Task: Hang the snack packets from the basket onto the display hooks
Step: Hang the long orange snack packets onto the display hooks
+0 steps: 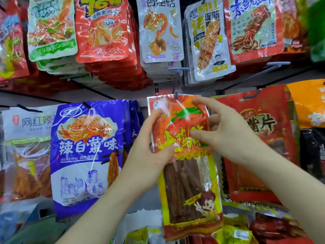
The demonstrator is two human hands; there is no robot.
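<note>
Fingers (199,101) of our right hand (228,136) curl over the upper right part of the glossy red-and-yellow plastic snack packet (186,184), whose clear window shows brown sticks, and the thumb presses on its front by the yellow lettering. Our left hand (149,148) grips the packet's left edge, thumb on the front near the top left corner and the other fingers hidden behind it. We hold the packet upright against the pale display rack (123,97). Its top edge meets the tip of the thin grey metal display hook (176,83) that juts from the middle of the rack; whether the tip passes through the packet's hole we cannot tell. Just left on the lower row hangs a blue-and-white plastic packet (86,155), and just right, partly behind our right hand, a flat red packet (263,138). Along the rack's upper row hang stacked orange-red packets (103,32) and white packets (160,32).
</note>
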